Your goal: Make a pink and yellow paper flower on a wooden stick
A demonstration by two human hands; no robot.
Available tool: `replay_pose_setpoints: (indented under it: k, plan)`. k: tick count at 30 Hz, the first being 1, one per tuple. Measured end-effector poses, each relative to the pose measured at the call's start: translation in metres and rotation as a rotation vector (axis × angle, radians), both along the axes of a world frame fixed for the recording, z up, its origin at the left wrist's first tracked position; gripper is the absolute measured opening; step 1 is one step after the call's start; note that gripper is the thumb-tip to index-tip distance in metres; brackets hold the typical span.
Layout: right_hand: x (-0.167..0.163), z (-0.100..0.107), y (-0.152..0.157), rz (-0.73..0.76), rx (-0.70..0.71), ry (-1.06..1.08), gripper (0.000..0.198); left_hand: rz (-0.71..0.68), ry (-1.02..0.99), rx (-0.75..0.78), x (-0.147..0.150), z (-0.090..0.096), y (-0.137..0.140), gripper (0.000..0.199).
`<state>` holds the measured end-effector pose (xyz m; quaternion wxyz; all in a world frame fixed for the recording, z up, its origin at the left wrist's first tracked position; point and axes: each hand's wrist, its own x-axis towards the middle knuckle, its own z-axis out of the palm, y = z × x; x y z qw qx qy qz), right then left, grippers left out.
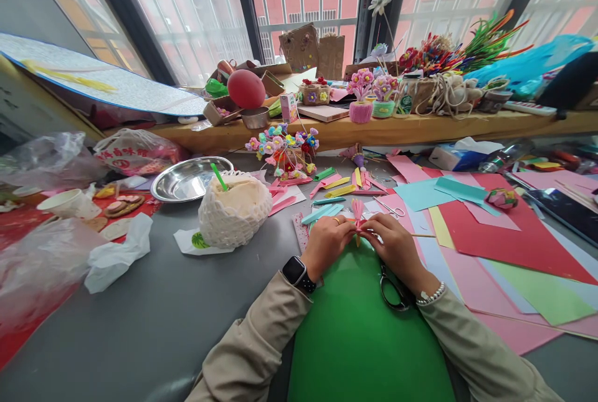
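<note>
The person's left hand (pixel 329 237) and right hand (pixel 392 246) clamp their fingers on 1 slender pink paper flower (pixel 357 209); black-handled scissors (pixel 384 290) lie just beside the right wrist.

Matt paper in your flower (pixel 357 209), a soft sheen on your mat (pixel 369 333).
You have smooth, matt paper sheets (pixel 486 234), glossy, plastic-looking handles on the scissors (pixel 384 290) and creased, matt cloth sleeves (pixel 255 330). Your tabletop (pixel 196 321) is smooth, dully shining; the plate (pixel 180 181) mirror-bright metal; the bag (pixel 42 258) thin, crinkled plastic; the net (pixel 233 218) rough foam; the ledge (pixel 187 141) smooth wood.
</note>
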<state>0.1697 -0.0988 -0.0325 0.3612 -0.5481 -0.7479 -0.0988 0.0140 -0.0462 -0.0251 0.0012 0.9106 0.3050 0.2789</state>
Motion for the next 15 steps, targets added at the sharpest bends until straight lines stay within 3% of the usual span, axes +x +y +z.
replay_pose_setpoints:
  k: [15]
  plan:
    - [-0.0003, -0.0003, 0.0000, -0.026, 0.004, -0.022, 0.015, 0.019, -0.011, 0.042, -0.0010, 0.0006, -0.0014, 0.015]
